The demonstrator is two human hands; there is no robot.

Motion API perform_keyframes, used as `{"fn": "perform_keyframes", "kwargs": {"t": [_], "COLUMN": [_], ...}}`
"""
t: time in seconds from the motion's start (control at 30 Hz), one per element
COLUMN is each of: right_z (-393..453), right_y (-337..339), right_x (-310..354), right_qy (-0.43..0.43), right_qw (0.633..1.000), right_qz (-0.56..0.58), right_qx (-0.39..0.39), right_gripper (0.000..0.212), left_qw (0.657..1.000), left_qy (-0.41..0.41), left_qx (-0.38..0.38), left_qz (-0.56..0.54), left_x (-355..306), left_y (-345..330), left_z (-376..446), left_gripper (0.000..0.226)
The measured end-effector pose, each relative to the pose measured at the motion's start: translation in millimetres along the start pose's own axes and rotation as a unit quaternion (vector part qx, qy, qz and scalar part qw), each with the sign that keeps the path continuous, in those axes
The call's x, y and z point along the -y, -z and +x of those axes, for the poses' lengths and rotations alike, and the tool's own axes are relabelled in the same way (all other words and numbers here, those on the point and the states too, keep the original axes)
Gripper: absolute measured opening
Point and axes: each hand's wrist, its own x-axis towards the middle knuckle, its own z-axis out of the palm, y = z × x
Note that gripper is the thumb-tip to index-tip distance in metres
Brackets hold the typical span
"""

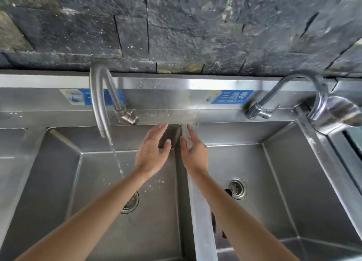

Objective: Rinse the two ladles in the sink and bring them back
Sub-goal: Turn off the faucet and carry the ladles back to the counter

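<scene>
My left hand [151, 150] hovers open, fingers spread, above the back right corner of the left basin [58, 174]. Beside it, my right hand [195, 151] is open too, over the divider [201, 221] between the two basins. Neither hand holds anything. No ladle shows plainly. A few dark bits [214, 220] peek out from under my right forearm in the right basin [284, 182]; I cannot tell what they are. Water runs from the left tap [101, 104] in a thin stream [117, 161] into the left basin, left of my left hand.
A second tap [293, 92] stands at the back right, with no water running. Each basin has a round drain [237, 187]. A dark stone wall [176, 25] rises behind the steel splashback. Another basin edge [11, 135] shows at far left.
</scene>
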Motion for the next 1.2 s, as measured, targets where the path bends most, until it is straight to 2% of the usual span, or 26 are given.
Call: {"fn": "perform_keyframes", "kwargs": {"t": [0.23, 0.4, 0.57, 0.67, 0.93, 1.2], "right_z": [-6, -12, -19, -25, -45, -66], "right_y": [83, 125, 137, 128, 77, 43], "right_x": [-96, -177, -253, -295, -379, -415], "right_qy": [-0.070, -0.166, -0.265, -0.300, -0.366, -0.369], "right_qw": [0.997, 0.985, 0.964, 0.952, 0.923, 0.917], "right_qz": [-0.011, -0.031, -0.025, -0.039, -0.015, -0.056], "right_qx": [-0.033, -0.039, 0.003, 0.043, 0.117, 0.142], "right_gripper": [0.051, 0.049, 0.048, 0.039, 0.033, 0.020], "left_qw": [0.993, 0.979, 0.965, 0.945, 0.899, 0.880], "left_qy": [-0.044, -0.040, 0.072, 0.151, 0.352, 0.423], "left_qx": [0.107, 0.193, 0.230, 0.262, 0.209, 0.165], "left_qz": [0.011, 0.055, 0.106, 0.129, 0.153, 0.137], "left_x": [-69, -95, -96, -83, -22, 7], "left_y": [-110, -196, -276, -320, -391, -415], "left_z": [-20, -37, -48, -54, -81, -110], "left_gripper": [0.053, 0.054, 0.047, 0.046, 0.040, 0.016]}}
